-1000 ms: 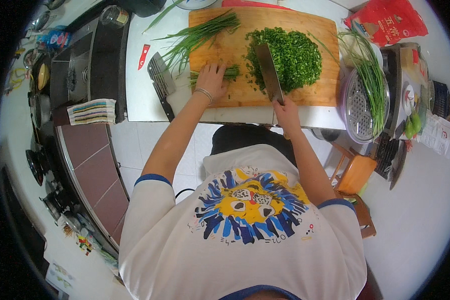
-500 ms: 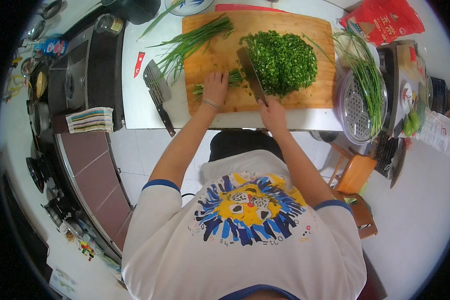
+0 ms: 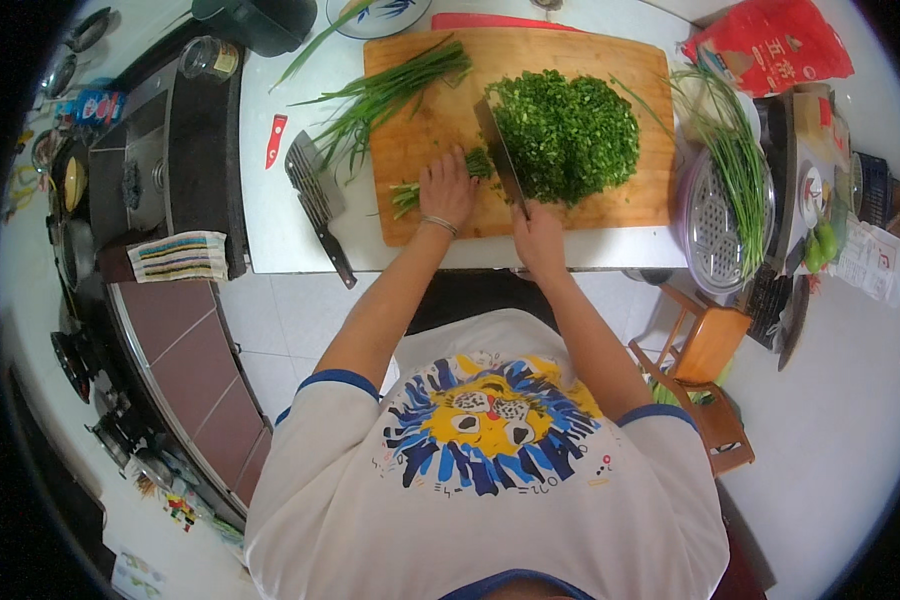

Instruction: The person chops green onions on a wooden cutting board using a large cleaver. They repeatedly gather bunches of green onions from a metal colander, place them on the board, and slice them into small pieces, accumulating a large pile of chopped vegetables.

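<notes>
Under my left hand point(image 3: 448, 190) a small bunch of chives point(image 3: 478, 162) is pressed to the wooden cutting board point(image 3: 625, 58), its ends showing on both sides of the fingers. My right hand point(image 3: 540, 238) grips the handle of a kitchen knife point(image 3: 500, 150). The blade points away from me, between the bunch and a big heap of chopped chives point(image 3: 568, 135). Longer uncut chives point(image 3: 400, 85) lie across the board's far left corner and hang over onto the counter.
Left of the board lie a broad slotted tool point(image 3: 310, 180) with a dark handle and a small red-handled item point(image 3: 276, 140). A metal colander point(image 3: 715, 230) with more long chives stands at the right, a red bag point(image 3: 770, 45) behind it. The sink point(image 3: 145, 160) is far left.
My left hand has shifted slightly right and nearer to me with the bunch, closer to the blade. My right hand still holds the knife. The whole view has shifted a little.
</notes>
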The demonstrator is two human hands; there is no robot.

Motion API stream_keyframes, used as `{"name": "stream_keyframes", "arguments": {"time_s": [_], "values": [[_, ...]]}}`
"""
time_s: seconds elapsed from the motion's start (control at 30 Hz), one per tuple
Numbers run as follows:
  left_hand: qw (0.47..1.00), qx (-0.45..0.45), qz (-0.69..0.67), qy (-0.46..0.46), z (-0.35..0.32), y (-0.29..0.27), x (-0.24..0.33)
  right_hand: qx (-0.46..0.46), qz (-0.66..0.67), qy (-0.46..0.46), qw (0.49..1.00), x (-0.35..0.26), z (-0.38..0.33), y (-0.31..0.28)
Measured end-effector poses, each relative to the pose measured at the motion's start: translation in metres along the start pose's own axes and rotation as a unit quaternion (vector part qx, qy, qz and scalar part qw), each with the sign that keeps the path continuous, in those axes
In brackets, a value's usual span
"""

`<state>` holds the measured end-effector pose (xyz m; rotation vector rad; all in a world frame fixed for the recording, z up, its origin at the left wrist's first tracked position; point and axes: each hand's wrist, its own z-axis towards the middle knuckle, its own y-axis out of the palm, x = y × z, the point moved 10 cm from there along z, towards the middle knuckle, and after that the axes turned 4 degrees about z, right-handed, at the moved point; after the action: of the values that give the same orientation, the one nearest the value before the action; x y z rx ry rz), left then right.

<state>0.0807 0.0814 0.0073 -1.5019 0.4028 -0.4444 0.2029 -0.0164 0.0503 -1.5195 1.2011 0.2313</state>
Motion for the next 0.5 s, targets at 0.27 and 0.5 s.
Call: {"name": "stream_keyframes", "arguments": {"time_s": [0.27, 0.5], "values": [[0.997, 0.066, -0.016, 0.033, -0.003, -0.008, 0.002, -0.004, -0.057, -0.003, 0.998, -0.002, 0.006, 0.014], [0.992, 0.107, -0.024, 0.06, -0.003, -0.023, 0.004, -0.068, -0.109, 0.039, 0.991, 0.002, 0.025, 0.033]]}}
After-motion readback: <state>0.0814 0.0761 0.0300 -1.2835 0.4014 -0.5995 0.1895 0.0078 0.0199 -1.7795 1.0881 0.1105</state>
